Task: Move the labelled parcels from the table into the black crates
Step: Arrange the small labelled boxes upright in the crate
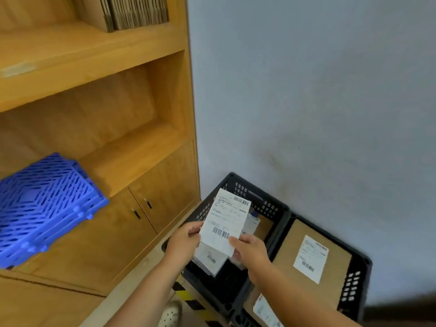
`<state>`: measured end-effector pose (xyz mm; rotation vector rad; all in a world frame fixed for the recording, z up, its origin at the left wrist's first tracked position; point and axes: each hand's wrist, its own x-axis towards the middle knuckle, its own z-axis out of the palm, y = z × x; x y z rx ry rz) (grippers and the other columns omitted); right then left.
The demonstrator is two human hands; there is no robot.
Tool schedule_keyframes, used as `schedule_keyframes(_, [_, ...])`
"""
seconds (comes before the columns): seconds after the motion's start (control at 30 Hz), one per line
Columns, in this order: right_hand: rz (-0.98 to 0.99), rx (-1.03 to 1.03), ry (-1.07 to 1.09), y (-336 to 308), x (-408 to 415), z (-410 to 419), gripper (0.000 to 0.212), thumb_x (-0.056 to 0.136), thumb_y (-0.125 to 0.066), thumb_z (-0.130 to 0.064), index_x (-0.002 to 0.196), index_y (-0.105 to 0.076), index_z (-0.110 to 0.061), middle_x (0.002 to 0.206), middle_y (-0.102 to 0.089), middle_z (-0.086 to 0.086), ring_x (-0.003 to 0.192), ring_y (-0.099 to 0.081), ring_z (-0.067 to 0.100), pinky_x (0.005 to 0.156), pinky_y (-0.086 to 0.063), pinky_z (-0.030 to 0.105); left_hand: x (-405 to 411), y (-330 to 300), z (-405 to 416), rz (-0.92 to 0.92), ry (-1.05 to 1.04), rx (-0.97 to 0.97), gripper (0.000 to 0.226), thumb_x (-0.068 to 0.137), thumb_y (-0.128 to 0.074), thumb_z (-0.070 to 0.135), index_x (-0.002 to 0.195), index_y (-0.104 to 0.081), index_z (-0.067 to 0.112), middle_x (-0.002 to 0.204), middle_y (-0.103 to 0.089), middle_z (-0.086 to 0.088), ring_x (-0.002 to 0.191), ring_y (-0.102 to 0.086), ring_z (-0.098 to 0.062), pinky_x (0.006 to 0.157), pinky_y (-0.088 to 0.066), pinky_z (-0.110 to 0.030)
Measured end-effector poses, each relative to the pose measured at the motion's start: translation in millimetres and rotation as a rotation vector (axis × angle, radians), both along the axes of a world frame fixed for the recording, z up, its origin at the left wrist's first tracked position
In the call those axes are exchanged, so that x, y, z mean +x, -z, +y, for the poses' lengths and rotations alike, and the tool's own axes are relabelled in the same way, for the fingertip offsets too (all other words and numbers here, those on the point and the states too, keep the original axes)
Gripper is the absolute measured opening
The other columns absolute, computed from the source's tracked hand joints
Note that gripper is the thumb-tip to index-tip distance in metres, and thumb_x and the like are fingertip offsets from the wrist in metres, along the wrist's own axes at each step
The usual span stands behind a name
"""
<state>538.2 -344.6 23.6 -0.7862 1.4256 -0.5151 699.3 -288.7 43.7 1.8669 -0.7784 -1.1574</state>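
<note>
Above the left black crate (278,208), both hands (182,241) (251,252) pinch a labelled parcel (225,221) between them.

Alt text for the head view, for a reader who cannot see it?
Both hands, left hand and right hand, hold a labelled parcel over a black crate; a second crate beside it holds a cardboard parcel.

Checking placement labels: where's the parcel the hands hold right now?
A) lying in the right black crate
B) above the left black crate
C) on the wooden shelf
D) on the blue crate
B: both the left hand and right hand hold the labelled parcel over the left black crate, not yet released.
</note>
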Motion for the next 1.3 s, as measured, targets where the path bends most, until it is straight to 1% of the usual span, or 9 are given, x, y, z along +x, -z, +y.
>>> schedule_keyframes(0.07, [0.052,-0.011,0.068,3.7,12.1,-9.8,0.013,0.085,-0.069,-0.012,0.096,-0.061,-0.009,0.094,-0.07,0.007,0.086,-0.068,0.022,0.074,-0.059,0.035,20.8,9.2,-20.1,0.012,0.063,0.018,0.029,0.093,-0.049,0.006,0.115,-0.062,0.021,0.113,-0.063,0.009,0.095,-0.059,-0.004,0.067,-0.046,-0.015])
schedule_keyframes(0.13, [0.101,-0.017,0.138,13.7,26.0,-17.5,0.013,0.086,-0.068,-0.01,0.095,-0.06,-0.006,0.093,-0.07,0.01,0.076,-0.066,0.02,0.062,-0.057,0.032,46.1,20.1,-38.6,-0.019,0.126,0.037,0.033,0.094,-0.047,0.006,0.122,-0.059,0.02,0.121,-0.06,0.005,0.104,-0.056,-0.008,0.074,-0.041,-0.015])
schedule_keyframes(0.37, [0.255,0.151,0.254,70.1,74.9,-28.1,0.018,0.083,-0.071,-0.013,0.095,-0.059,-0.005,0.093,-0.067,0.011,0.082,-0.064,0.024,0.066,-0.054,0.031,132.3,67.4,-81.6,-0.304,0.405,0.139,0.035,0.096,-0.044,0.011,0.126,-0.057,0.023,0.127,-0.058,0.004,0.111,-0.055,-0.011,0.087,-0.044,-0.023])
schedule_keyframes(0.47, [0.282,0.247,0.248,104.5,93.2,-27.7,0.017,0.083,-0.071,-0.011,0.094,-0.061,-0.005,0.094,-0.068,0.012,0.085,-0.065,0.026,0.073,-0.057,0.037,147.7,96.4,-91.8,-0.387,0.501,0.168,0.035,0.095,-0.045,0.01,0.125,-0.057,0.023,0.128,-0.054,0.004,0.11,-0.056,-0.013,0.091,-0.046,-0.027])
schedule_keyframes(0.57, [0.301,0.316,0.258,139.4,109.7,-29.4,0.016,0.081,-0.073,-0.011,0.09,-0.06,-0.007,0.091,-0.068,0.011,0.082,-0.066,0.026,0.076,-0.057,0.04,149.1,124.7,-97.9,-0.451,0.604,0.186,0.037,0.095,-0.045,0.011,0.128,-0.054,0.024,0.13,-0.049,0.005,0.111,-0.053,-0.011,0.092,-0.044,-0.022])
schedule_keyframes(0.7, [0.306,0.409,0.267,182.4,128.1,-36.8,0.02,0.078,-0.076,-0.011,0.089,-0.06,-0.006,0.087,-0.066,0.01,0.082,-0.066,0.026,0.078,-0.057,0.041,138.4,164.3,-102.3,-0.482,0.795,0.201,0.041,0.096,-0.043,0.012,0.134,-0.048,0.024,0.14,-0.041,0.009,0.124,-0.042,-0.007,0.101,-0.035,-0.017])
schedule_keyframes(0.9, [0.333,0.444,0.251,249.4,146.8,-57.9,0.022,0.075,-0.078,-0.012,0.082,-0.057,-0.01,0.085,-0.066,0.009,0.08,-0.067,0.025,0.079,-0.058,0.042,121.3,227.6,-113.2,-0.508,1.031,0.322,0.054,0.097,-0.042,0.013,0.147,-0.027,0.024,0.156,-0.018,0.0,0.143,-0.017,-0.016,0.116,-0.023,-0.029])
schedule_keyframes(1.2, [0.334,0.427,0.22,320.2,164.3,-77.5,0.02,0.076,-0.076,-0.019,0.087,-0.06,-0.013,0.083,-0.066,0.005,0.079,-0.065,0.021,0.08,-0.057,0.04,116.7,302.5,-126.8,-0.588,1.271,0.454,0.083,0.091,-0.05,0.003,0.151,0.001,0.029,0.157,0.022,-0.003,0.145,0.017,-0.024,0.12,-0.011,-0.039])
schedule_keyframes(1.3, [0.45,0.362,0.075,328.0,164.9,-82.1,0.016,0.085,-0.067,-0.023,0.091,-0.055,-0.014,0.087,-0.06,-0.002,0.082,-0.059,0.015,0.076,-0.05,0.027,115.2,316.4,-128.1,-0.588,1.302,0.482,0.087,0.089,-0.056,0.007,0.151,0.001,0.031,0.155,0.027,-0.004,0.143,0.021,-0.025,0.119,-0.004,-0.04])
